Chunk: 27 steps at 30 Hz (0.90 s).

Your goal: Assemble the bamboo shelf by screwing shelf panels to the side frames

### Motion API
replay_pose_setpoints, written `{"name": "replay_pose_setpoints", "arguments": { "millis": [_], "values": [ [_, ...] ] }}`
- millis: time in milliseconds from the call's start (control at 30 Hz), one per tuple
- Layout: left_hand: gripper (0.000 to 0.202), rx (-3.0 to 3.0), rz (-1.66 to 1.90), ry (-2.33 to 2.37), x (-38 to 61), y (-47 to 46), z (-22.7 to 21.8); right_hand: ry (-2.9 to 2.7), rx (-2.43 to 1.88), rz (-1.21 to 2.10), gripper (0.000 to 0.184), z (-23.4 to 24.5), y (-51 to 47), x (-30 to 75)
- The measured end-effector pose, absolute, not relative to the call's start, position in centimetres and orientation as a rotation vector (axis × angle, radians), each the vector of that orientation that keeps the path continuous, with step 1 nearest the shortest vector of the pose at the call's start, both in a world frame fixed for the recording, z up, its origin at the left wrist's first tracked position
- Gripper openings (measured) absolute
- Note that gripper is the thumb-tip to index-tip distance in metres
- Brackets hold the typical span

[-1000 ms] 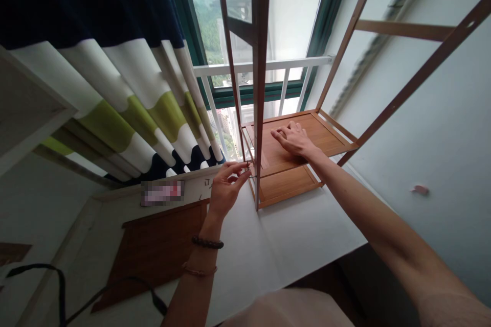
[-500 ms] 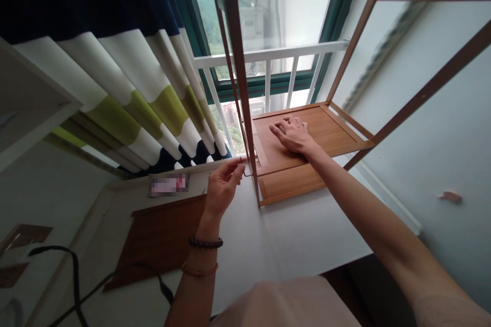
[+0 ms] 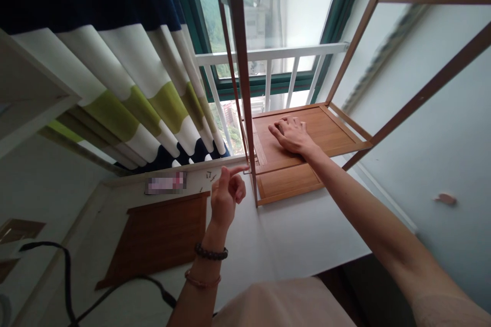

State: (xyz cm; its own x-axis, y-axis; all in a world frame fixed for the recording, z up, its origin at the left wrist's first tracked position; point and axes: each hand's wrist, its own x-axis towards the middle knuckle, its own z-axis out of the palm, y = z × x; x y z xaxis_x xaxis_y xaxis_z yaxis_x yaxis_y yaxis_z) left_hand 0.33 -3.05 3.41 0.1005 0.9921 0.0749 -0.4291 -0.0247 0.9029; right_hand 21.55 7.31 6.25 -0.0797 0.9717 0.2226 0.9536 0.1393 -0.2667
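My right hand (image 3: 293, 137) rests on the upper wooden shelf panel (image 3: 330, 125), its fingers spread and lightly bent, holding nothing. My left hand (image 3: 226, 196) is beside the near left upright post (image 3: 246, 112) of the wooden shelf frame. Its index finger is stretched out to a small bent hex key (image 3: 246, 171) at the post, about level with the panel; the other fingers are curled, with nothing seen in them. The hex key's far end is hidden at the post. Below the panel is a lower wooden board (image 3: 287, 184).
A loose wooden panel (image 3: 157, 240) lies on the white surface at left, near several small screws (image 3: 210, 176) and a blurred-out packet (image 3: 165, 183). A black cable (image 3: 67, 276) runs at lower left. Behind are a striped curtain (image 3: 126, 107), a white railing (image 3: 291, 52) and a window.
My left hand has gone from pinching the hex key to touching it with an outstretched index finger. My right hand stays on the panel. The view has shifted slightly.
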Motion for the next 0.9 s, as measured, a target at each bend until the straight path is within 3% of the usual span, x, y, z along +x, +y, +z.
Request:
{"name": "replay_pose_setpoints", "arguments": {
  "millis": [333,533,900],
  "values": [
    [0.058,1.198,1.285,0.981,-0.9,-3.5,-0.4,-2.077,-1.854,0.083,0.066,5.8,7.7,21.7],
    [0.060,1.321,1.196,1.265,-0.9,-2.2,0.5,-2.077,-1.854,0.085,0.065,5.8,7.7,21.8],
    [0.059,1.253,1.219,1.080,0.4,-2.1,3.5,-2.068,-1.846,0.083,0.061,5.8,7.8,21.8]
  ]
}}
